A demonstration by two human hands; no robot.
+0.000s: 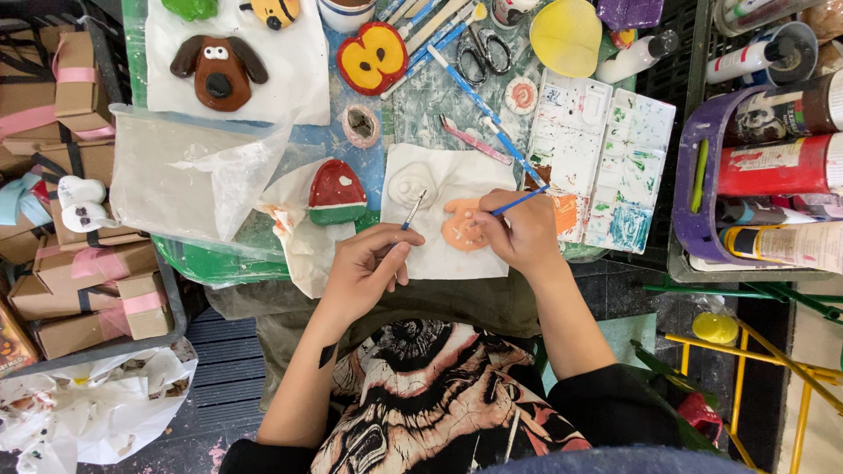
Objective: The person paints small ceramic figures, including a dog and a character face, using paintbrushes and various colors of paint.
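Grip: right hand point(524, 230) pinches a blue-handled brush point(520, 202) near its tip; left hand point(369, 263) is closed around a second, thin brush point(413, 211), held idle.
Piece: orange clay figure point(463, 228) lies on white paper point(439, 254), touching the right fingertips.
Technique: judged best with short strokes, heel of hand braced, colour kept off the unpainted white figure point(411, 183) just beside.
Surface: crowded table; paint palette point(606, 167) to the right, red-and-green piece point(337, 195) to the left.
Room: cardboard boxes point(70, 263) with pink ribbon, paint bottles point(773, 167) in a crate.
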